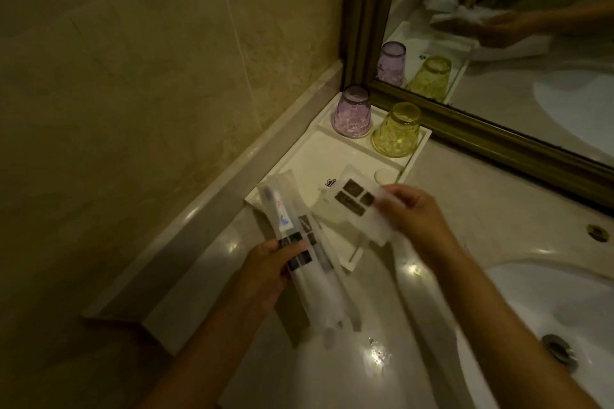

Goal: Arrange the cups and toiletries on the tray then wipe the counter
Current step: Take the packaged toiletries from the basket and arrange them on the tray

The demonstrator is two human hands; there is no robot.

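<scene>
A white tray (315,156) lies on the counter in the corner by the wall and mirror. At its far end a purple cup (352,113) and a yellow cup (397,131) stand upside down, side by side. My left hand (269,272) grips long clear toothbrush packets (299,242) that slant over the tray's near left corner. My right hand (415,212) pinches a flat white toiletry sachet (355,206) with dark label squares, held just above the tray's near half. A small round white item (383,175) rests on the tray beyond the sachet.
The pale glossy counter (481,202) runs right to a white sink basin (564,302) with a metal drain (560,349). A framed mirror (498,129) stands behind the tray, tiled wall (133,76) to the left with a raised ledge (199,219) along it.
</scene>
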